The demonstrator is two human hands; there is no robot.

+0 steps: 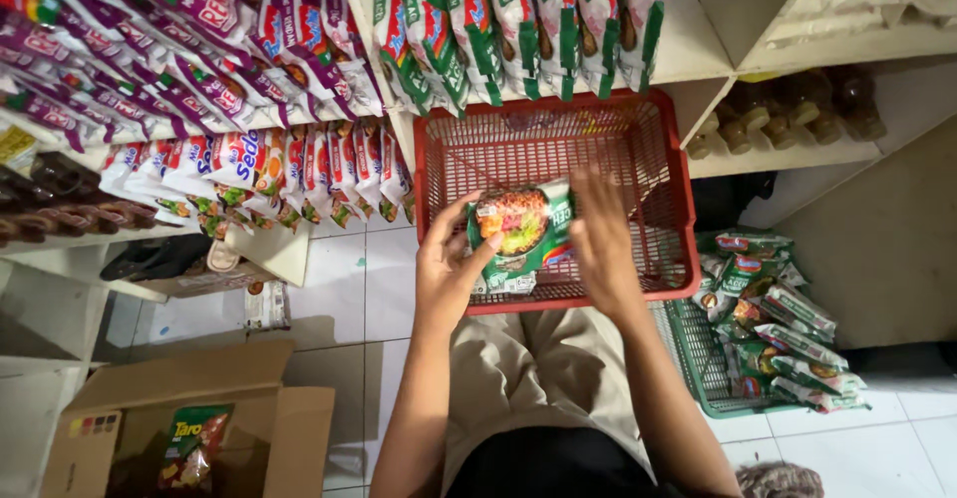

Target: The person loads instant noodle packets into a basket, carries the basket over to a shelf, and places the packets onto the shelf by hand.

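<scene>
Both hands held a green noodle packet (520, 234) upright inside the red plastic basket (668, 209) that rested on the person's lap. The left hand (449, 269) was closed on the packet's left edge, thumb across its front. The right hand (601, 239) lay against its right side with fingers nearly straight; its grip seemed to pinch the packet, though the palm side was hidden. Rows of similar packets (518, 24) stood on the shelf above. A green basket (698, 358) with more packets sat on the floor at the right, an open cardboard box (179, 408) at the left.
</scene>
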